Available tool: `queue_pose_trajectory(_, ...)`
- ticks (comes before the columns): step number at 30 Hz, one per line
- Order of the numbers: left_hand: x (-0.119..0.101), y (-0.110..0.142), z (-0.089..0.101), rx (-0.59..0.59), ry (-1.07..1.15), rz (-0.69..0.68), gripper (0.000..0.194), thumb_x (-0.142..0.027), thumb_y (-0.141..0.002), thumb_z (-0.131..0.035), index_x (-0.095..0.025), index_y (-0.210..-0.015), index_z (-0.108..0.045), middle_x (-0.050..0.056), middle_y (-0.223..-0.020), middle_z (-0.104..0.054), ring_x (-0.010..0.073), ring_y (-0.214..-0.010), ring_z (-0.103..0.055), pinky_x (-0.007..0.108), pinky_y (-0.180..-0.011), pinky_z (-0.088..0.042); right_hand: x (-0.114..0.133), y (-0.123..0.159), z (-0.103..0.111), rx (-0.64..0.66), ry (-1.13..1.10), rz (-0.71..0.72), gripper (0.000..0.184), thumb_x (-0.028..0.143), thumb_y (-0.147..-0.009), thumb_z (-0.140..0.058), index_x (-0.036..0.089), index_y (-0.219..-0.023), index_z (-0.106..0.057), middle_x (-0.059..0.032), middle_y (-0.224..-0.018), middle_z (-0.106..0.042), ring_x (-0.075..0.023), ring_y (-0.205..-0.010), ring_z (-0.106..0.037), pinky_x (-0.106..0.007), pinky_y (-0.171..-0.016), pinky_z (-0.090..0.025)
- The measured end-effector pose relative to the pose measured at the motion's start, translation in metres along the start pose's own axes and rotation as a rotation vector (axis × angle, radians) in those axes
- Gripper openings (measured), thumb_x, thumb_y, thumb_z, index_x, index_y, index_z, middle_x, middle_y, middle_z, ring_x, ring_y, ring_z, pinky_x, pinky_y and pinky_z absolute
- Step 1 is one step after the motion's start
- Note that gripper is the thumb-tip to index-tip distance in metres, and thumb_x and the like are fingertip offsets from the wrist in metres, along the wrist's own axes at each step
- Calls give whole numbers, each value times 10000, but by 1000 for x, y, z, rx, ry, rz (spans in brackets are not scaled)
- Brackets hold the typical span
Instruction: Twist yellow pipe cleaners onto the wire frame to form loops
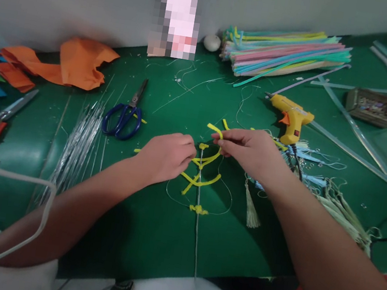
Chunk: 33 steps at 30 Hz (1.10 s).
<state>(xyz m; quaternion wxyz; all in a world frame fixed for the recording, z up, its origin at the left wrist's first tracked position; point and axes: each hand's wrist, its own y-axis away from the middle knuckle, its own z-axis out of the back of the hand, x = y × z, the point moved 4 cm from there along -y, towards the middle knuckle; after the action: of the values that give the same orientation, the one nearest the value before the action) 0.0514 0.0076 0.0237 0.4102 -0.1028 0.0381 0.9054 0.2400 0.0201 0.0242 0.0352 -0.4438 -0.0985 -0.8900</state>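
A thin wire frame (199,200) lies on the green table (151,226), with a straight wire down its middle and yellow pipe-cleaner strips (199,181) wound onto it. My left hand (165,156) is closed in a pinch at the upper part of the central wire. My right hand (247,149) is closed on a yellow pipe-cleaner strip (217,130) just right of the wire's top. The two hands sit a few centimetres apart over the frame.
Blue scissors (123,118) lie left of the hands, beside a bundle of silver wires (77,146). A yellow glue gun (291,117) rests to the right, above pale tassels (251,208). Coloured straws (285,51) are stacked at the back; orange paper (78,62) lies far left.
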Motion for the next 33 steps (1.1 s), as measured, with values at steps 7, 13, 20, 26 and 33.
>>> queue_pose_trajectory(7,1,-1,-2,35,-8,12,212,-169,-941,-472,-139,-923,-681,88,-983,-668,215,-899,-607,300,-669,-470,14,8,-1,-42,159,103,218,313,-898,-580,194,-878,-762,-54,-779,-727,-191,-693,-651,-319,-641,-475)
queue_pose_trajectory(13,2,-1,-4,28,-12,27,193,-161,-916,-490,-138,-912,-682,93,-996,-661,233,-947,-614,332,-737,-500,12,10,-9,170,-200,58,195,249,-745,-722,205,-927,-778,-34,-840,-772,-193,-760,-709,-306,-676,-549)
queue_pose_trajectory(20,1,-1,-3,31,-15,40,180,-156,-910,-495,-144,-878,-672,84,-953,-655,215,-893,-605,294,-639,-448,10,8,-10,217,-14,13,280,81,-722,-636,232,-904,-786,-11,-908,-796,-185,-815,-740,-307,-757,-592)
queue_pose_trajectory(26,2,3,3,45,11,38,118,-150,-893,-542,-149,-937,-651,79,-1030,-643,195,-869,-609,288,-639,-438,6,6,-19,207,98,143,341,49,-710,-598,243,-925,-777,-7,-937,-781,-171,-822,-722,-276,-749,-559)
queue_pose_trajectory(33,3,8,22,281,-144,164,97,-187,-896,-548,-169,-952,-625,63,-956,-662,232,-858,-644,311,-633,-410,8,8,-21,227,243,194,288,69,-715,-582,230,-884,-750,-16,-916,-741,-175,-831,-665,-261,-691,-474)
